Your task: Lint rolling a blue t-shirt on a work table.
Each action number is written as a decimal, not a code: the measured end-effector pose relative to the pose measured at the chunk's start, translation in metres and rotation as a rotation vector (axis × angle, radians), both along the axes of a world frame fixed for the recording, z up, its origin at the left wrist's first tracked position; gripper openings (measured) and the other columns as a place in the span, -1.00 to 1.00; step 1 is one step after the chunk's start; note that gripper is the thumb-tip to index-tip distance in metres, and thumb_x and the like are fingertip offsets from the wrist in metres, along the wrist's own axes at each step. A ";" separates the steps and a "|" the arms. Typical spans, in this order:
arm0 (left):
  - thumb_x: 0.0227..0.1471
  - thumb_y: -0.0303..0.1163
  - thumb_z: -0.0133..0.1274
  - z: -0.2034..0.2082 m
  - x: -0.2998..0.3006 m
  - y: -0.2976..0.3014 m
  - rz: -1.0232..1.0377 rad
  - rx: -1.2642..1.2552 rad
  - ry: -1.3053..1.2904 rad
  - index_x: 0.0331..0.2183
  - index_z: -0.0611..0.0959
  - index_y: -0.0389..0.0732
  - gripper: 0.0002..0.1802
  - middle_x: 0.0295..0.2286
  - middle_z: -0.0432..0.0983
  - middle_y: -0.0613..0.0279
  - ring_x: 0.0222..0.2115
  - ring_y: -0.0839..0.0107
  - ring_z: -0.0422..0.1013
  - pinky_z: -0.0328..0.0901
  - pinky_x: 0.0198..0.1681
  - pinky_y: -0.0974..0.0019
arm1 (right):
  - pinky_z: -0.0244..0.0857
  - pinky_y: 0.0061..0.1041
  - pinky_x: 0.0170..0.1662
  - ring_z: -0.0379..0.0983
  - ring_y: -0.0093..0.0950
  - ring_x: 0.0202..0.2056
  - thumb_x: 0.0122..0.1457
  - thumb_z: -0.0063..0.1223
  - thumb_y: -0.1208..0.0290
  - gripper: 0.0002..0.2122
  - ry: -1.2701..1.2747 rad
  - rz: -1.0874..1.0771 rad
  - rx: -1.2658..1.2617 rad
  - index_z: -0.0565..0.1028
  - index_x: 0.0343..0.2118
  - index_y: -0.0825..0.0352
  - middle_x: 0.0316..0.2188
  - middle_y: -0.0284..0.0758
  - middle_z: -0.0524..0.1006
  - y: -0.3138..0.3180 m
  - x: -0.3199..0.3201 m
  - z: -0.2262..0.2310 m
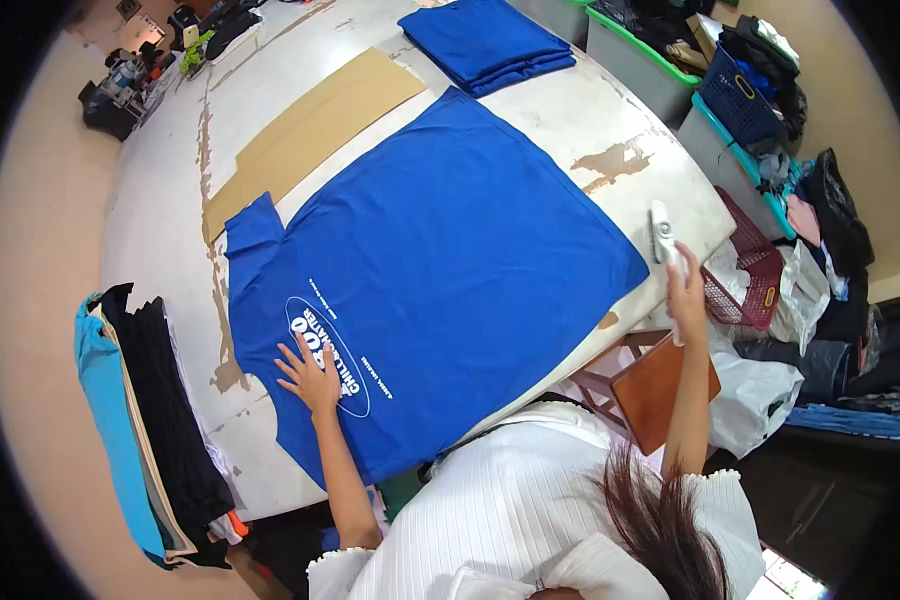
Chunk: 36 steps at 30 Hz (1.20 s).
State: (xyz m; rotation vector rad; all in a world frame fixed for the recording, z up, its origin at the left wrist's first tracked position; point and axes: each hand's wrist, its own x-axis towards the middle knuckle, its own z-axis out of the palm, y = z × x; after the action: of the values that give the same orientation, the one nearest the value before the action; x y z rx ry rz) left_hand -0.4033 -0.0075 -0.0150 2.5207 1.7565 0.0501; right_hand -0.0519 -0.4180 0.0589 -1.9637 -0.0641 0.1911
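Note:
A blue T-shirt (450, 230) lies spread out on the white table, its neck end to the left and its hem to the right. White printing inside an oval (355, 398) marks its chest. My left hand (313, 376) rests flat on that print, fingers spread. Beyond the shirt's right corner, my right hand (685, 290) is closed around the handle of a white brush-like tool (661, 225). The tool's head has a dark, bristle-like side turned toward the shirt, and it stays apart from the fabric.
A flat tan cardboard sheet (315, 125) lies behind the shirt, with folded blue garments (485, 45) farther back. Clothes (155, 400) hang over the table's left edge. To the right stand a maroon basket (745, 265), bins (635, 50) and a wooden stool (660, 390).

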 end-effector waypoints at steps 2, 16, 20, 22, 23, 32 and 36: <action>0.02 0.14 -0.29 -0.001 0.001 0.002 0.002 -0.004 0.015 0.15 0.03 0.08 -0.29 0.15 -0.28 -0.03 0.15 -0.11 -0.33 -0.43 0.10 -0.22 | 0.09 -0.69 -0.56 0.17 -0.71 -0.62 0.14 -0.15 0.38 -0.70 -0.061 0.115 0.002 0.31 -0.03 0.20 -0.59 -0.46 0.33 0.029 -0.004 0.001; 0.02 -0.02 -0.18 0.005 0.015 0.027 0.128 0.000 -0.308 0.08 0.24 -0.02 -0.41 0.14 -0.11 0.15 0.17 0.04 -0.26 -0.46 0.07 -0.29 | 0.18 -0.49 -0.12 0.34 -0.44 -0.18 0.17 -0.21 0.35 -0.66 -0.114 0.207 -0.041 0.24 0.01 0.29 -0.19 -0.23 0.41 0.038 0.010 -0.002; 0.06 -0.01 -0.26 0.006 0.028 0.053 0.121 0.059 -0.242 0.09 0.22 0.01 -0.43 0.15 -0.14 0.18 0.16 0.01 -0.27 -0.43 0.08 -0.28 | 0.26 -0.39 -0.21 0.37 -0.08 -0.18 0.12 -0.13 0.34 -0.67 -0.088 0.692 -0.040 0.27 -0.03 0.23 -0.21 -0.07 0.42 0.168 -0.032 0.034; 0.06 -0.01 -0.29 0.009 0.051 0.062 0.108 0.055 -0.232 0.09 0.21 0.02 -0.43 0.15 -0.13 0.17 0.16 -0.01 -0.28 -0.42 0.08 -0.28 | 0.26 -0.36 -0.15 0.33 -0.08 -0.13 0.11 -0.12 0.34 -0.65 -0.164 0.991 0.089 0.26 -0.01 0.21 -0.13 -0.08 0.38 0.209 -0.049 0.010; 0.07 -0.01 -0.29 0.008 0.051 0.066 0.123 0.046 -0.206 0.10 0.20 0.02 -0.43 0.15 -0.14 0.18 0.16 -0.02 -0.28 -0.42 0.09 -0.27 | 0.24 -0.30 -0.13 0.33 -0.07 -0.13 0.12 -0.13 0.34 -0.65 0.031 1.151 0.109 0.25 -0.02 0.21 -0.11 -0.08 0.36 0.227 -0.062 0.014; 0.09 0.00 -0.36 0.007 0.061 0.063 0.143 -0.008 -0.128 0.13 0.11 0.10 -0.43 0.16 -0.17 0.27 0.17 0.01 -0.28 -0.45 0.09 -0.26 | 0.15 -0.45 0.00 0.31 -0.32 -0.04 0.08 -0.09 0.38 -0.67 -0.129 1.142 0.161 0.34 -0.06 0.30 -0.08 -0.18 0.38 0.309 0.017 -0.028; 0.08 0.03 -0.39 0.009 0.058 0.065 0.165 -0.006 -0.104 0.14 0.07 0.12 -0.41 0.17 -0.22 0.25 0.17 0.03 -0.30 -0.44 0.10 -0.25 | 0.17 -0.47 -0.05 0.36 -0.30 -0.09 0.10 -0.13 0.37 -0.69 -0.366 0.820 -0.019 0.36 -0.08 0.30 -0.16 -0.14 0.43 0.334 0.125 -0.032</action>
State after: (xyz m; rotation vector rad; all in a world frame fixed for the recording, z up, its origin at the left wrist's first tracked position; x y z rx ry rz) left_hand -0.3456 0.0571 -0.0060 2.3175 1.9147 0.1808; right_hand 0.0730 -0.0838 0.0270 -1.8684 -1.1117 0.3567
